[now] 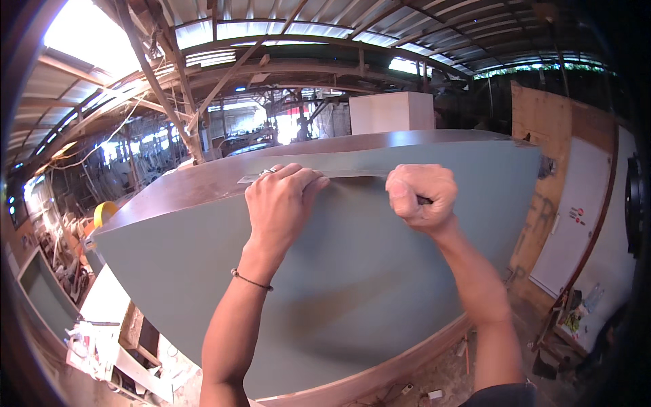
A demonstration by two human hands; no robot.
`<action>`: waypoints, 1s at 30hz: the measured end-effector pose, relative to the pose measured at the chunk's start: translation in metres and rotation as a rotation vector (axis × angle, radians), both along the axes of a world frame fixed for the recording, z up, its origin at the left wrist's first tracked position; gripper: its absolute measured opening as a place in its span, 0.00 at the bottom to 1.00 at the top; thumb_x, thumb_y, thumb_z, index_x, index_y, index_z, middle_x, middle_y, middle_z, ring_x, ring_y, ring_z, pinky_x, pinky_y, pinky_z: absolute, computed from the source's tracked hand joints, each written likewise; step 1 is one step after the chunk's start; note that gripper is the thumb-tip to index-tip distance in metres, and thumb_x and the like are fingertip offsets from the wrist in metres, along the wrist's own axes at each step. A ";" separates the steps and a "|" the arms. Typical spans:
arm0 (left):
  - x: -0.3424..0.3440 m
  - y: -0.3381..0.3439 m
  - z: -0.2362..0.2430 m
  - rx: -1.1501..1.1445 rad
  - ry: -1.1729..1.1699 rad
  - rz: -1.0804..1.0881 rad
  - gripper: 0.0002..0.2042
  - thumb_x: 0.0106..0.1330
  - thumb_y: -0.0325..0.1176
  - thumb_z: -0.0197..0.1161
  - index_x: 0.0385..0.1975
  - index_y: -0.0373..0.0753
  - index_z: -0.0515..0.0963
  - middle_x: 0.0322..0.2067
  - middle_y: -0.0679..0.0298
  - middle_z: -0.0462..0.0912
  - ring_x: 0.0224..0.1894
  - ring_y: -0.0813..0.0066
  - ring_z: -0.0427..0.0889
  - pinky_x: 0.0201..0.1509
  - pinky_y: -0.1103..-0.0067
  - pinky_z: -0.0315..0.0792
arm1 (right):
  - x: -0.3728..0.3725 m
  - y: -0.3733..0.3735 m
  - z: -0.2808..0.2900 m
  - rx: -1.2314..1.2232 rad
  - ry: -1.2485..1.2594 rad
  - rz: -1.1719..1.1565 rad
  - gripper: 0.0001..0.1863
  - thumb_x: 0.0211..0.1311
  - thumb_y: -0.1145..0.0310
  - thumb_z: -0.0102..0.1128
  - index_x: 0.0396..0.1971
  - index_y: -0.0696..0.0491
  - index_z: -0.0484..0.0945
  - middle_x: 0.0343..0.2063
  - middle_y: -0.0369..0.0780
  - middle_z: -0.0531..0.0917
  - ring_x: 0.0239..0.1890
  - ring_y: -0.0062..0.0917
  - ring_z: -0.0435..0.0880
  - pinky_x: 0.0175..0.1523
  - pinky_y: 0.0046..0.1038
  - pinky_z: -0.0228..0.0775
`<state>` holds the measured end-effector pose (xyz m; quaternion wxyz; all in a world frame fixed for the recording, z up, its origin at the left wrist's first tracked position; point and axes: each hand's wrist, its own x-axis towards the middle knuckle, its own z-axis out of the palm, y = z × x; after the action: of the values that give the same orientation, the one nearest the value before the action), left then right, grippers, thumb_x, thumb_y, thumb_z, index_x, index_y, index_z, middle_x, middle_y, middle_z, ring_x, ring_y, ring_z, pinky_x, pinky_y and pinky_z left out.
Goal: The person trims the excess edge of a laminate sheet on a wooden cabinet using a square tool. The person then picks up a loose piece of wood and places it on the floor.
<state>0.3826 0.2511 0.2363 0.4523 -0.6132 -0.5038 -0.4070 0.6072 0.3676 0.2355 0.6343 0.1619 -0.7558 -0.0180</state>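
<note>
A large cabinet panel (352,285) with a grey-green laminate face and a dark brown top (224,178) fills the middle of the view. My left hand (281,203) presses flat on the top edge, fingers over a thin metal strip (352,173) that lies along that edge. A ring shows on one finger and a cord bracelet on the wrist. My right hand (422,197) is a closed fist at the same edge, gripping a small dark tool whose tip just shows at the fist's right side.
A yellow tape roll (103,211) sits at the panel's left corner. White boards and scraps (102,339) lie at lower left. A white box (392,112) stands behind the panel. Plywood and a white door (576,217) lean at right. Cables and plugs litter the dirt floor (420,390).
</note>
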 end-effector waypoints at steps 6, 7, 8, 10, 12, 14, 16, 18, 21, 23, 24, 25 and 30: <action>0.007 0.007 0.004 -0.084 -0.096 0.094 0.10 0.65 0.42 0.72 0.31 0.42 0.90 0.27 0.62 0.88 0.31 0.56 0.87 0.38 0.66 0.78 | -0.010 0.018 -0.005 0.038 0.014 0.087 0.16 0.63 0.82 0.55 0.13 0.60 0.70 0.13 0.36 0.72 0.15 0.24 0.71 0.24 0.29 0.71; 0.004 0.008 0.005 -0.083 -0.107 0.097 0.10 0.65 0.42 0.72 0.31 0.42 0.90 0.27 0.62 0.88 0.31 0.56 0.87 0.38 0.65 0.78 | -0.015 0.019 -0.002 0.070 0.022 0.090 0.16 0.62 0.82 0.56 0.13 0.60 0.71 0.13 0.36 0.72 0.15 0.24 0.71 0.23 0.29 0.71; 0.002 0.008 0.005 -0.083 -0.119 0.099 0.10 0.65 0.42 0.72 0.31 0.42 0.91 0.26 0.61 0.88 0.31 0.55 0.88 0.39 0.65 0.78 | -0.018 0.020 -0.002 0.103 0.030 0.091 0.16 0.62 0.83 0.56 0.14 0.60 0.71 0.13 0.36 0.72 0.15 0.24 0.70 0.23 0.29 0.71; 0.002 0.005 0.009 -0.090 -0.106 0.127 0.10 0.65 0.42 0.72 0.32 0.43 0.91 0.26 0.60 0.88 0.31 0.55 0.88 0.39 0.65 0.79 | -0.020 0.019 0.000 0.111 0.046 0.072 0.15 0.62 0.82 0.59 0.15 0.60 0.73 0.13 0.36 0.72 0.14 0.24 0.70 0.22 0.28 0.66; 0.005 0.004 0.010 -0.110 -0.102 0.122 0.10 0.64 0.42 0.73 0.33 0.44 0.92 0.27 0.61 0.88 0.33 0.55 0.88 0.40 0.64 0.79 | -0.020 0.017 0.006 0.115 0.052 0.039 0.14 0.62 0.81 0.60 0.16 0.59 0.73 0.14 0.36 0.73 0.14 0.25 0.70 0.22 0.28 0.63; 0.009 0.003 0.010 -0.145 -0.106 0.089 0.09 0.63 0.42 0.73 0.34 0.45 0.92 0.30 0.63 0.90 0.35 0.55 0.89 0.40 0.63 0.80 | -0.015 0.019 0.002 0.110 0.052 0.017 0.15 0.62 0.79 0.62 0.16 0.58 0.73 0.14 0.36 0.73 0.15 0.25 0.70 0.21 0.29 0.61; 0.010 0.007 0.011 -0.154 -0.074 0.068 0.08 0.62 0.42 0.73 0.36 0.47 0.93 0.32 0.64 0.90 0.35 0.55 0.89 0.40 0.63 0.80 | -0.005 0.016 0.001 0.143 0.040 -0.008 0.15 0.62 0.79 0.62 0.15 0.58 0.72 0.14 0.36 0.73 0.15 0.26 0.71 0.22 0.28 0.61; 0.014 0.010 0.011 -0.164 -0.067 0.046 0.08 0.62 0.41 0.74 0.36 0.48 0.93 0.33 0.65 0.90 0.35 0.55 0.89 0.40 0.63 0.80 | 0.001 0.013 0.000 0.118 0.058 -0.004 0.15 0.62 0.79 0.61 0.15 0.58 0.72 0.14 0.36 0.73 0.15 0.25 0.71 0.22 0.28 0.62; 0.023 0.013 0.014 -0.184 -0.078 0.028 0.07 0.62 0.41 0.73 0.34 0.47 0.93 0.35 0.66 0.89 0.34 0.56 0.88 0.39 0.64 0.80 | 0.013 0.006 -0.002 0.066 0.050 -0.035 0.15 0.62 0.79 0.60 0.15 0.59 0.72 0.14 0.37 0.74 0.15 0.25 0.72 0.23 0.28 0.65; 0.028 0.018 0.015 -0.146 -0.052 0.083 0.08 0.63 0.42 0.73 0.34 0.46 0.93 0.33 0.66 0.88 0.32 0.57 0.87 0.38 0.64 0.78 | 0.014 0.023 -0.007 -0.015 0.051 -0.004 0.15 0.63 0.80 0.58 0.15 0.61 0.72 0.14 0.37 0.73 0.16 0.25 0.73 0.24 0.27 0.70; 0.029 0.020 0.012 -0.135 -0.041 0.109 0.09 0.64 0.42 0.73 0.34 0.46 0.92 0.32 0.66 0.88 0.31 0.58 0.87 0.38 0.64 0.77 | 0.013 0.027 -0.009 0.005 0.041 0.015 0.15 0.63 0.80 0.58 0.15 0.61 0.71 0.14 0.37 0.73 0.16 0.25 0.73 0.25 0.28 0.71; 0.028 0.023 0.010 -0.149 -0.078 0.088 0.09 0.63 0.42 0.73 0.34 0.45 0.92 0.31 0.66 0.88 0.31 0.58 0.87 0.37 0.64 0.76 | 0.012 0.032 -0.009 0.027 0.031 0.031 0.15 0.63 0.79 0.58 0.15 0.61 0.71 0.14 0.37 0.73 0.16 0.25 0.73 0.25 0.28 0.71; 0.035 0.029 0.011 -0.207 -0.169 0.010 0.09 0.63 0.42 0.74 0.33 0.45 0.92 0.29 0.67 0.87 0.30 0.58 0.86 0.37 0.64 0.75 | 0.020 0.036 -0.004 -0.022 -0.008 0.038 0.18 0.64 0.79 0.56 0.13 0.60 0.70 0.12 0.37 0.73 0.15 0.23 0.72 0.24 0.29 0.71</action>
<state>0.4171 0.2799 0.2474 0.3447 -0.6175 -0.5824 -0.4009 0.6269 0.4035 0.2316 0.6334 0.1695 -0.7550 0.0031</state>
